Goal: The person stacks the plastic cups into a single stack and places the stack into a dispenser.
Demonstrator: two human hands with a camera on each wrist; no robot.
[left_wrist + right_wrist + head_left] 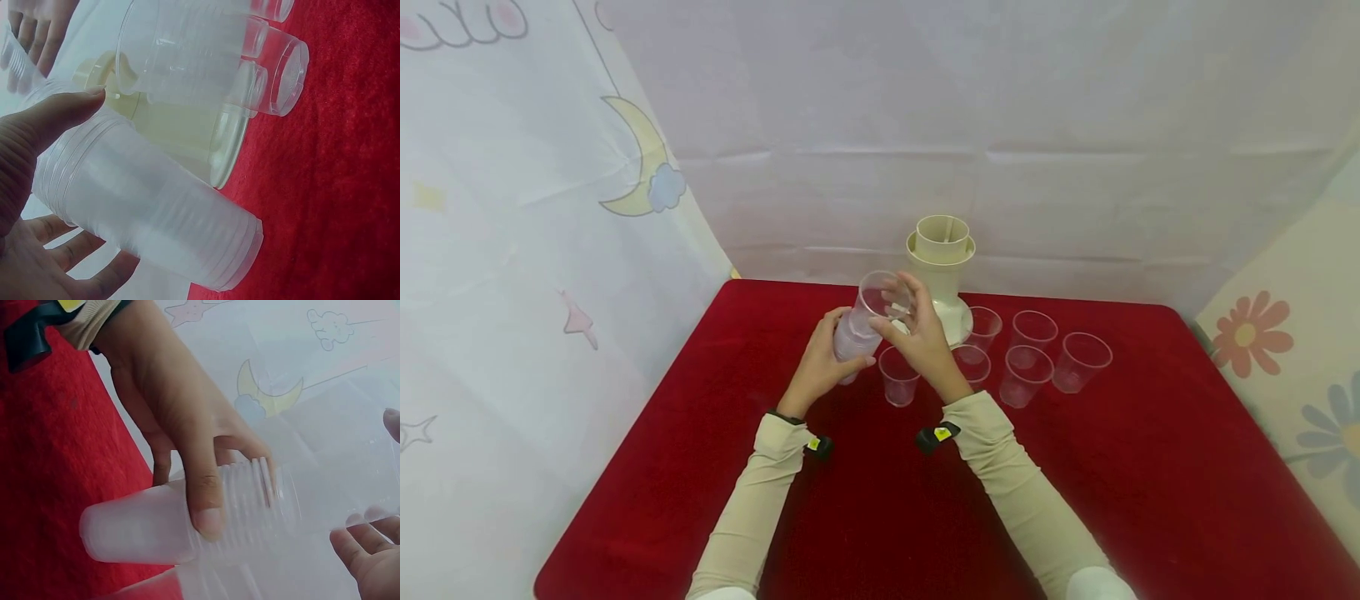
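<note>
In the head view my left hand (pixel 818 367) grips a tilted stack of nested clear plastic cups (pixel 853 340), its thumb across the near side. The left wrist view shows the fingers under the stack (pixel 156 194) and the thumb just below the rims. My right hand (pixel 928 337) holds the top cup (pixel 867 307) near its mouth, with thumb and fingers on either side. In the right wrist view this cup (pixel 344 478) stands partly out of the stacked rims. A single clear cup (pixel 898 379) stands upright on the table below the hands.
Several more clear cups (pixel 1026 371) stand upright to the right on the red-covered table (pixel 1150 483). Behind the hands rises a cream cylindrical stand (pixel 942 258) with a round base. White printed cloth (pixel 865 100) hangs around the back and sides.
</note>
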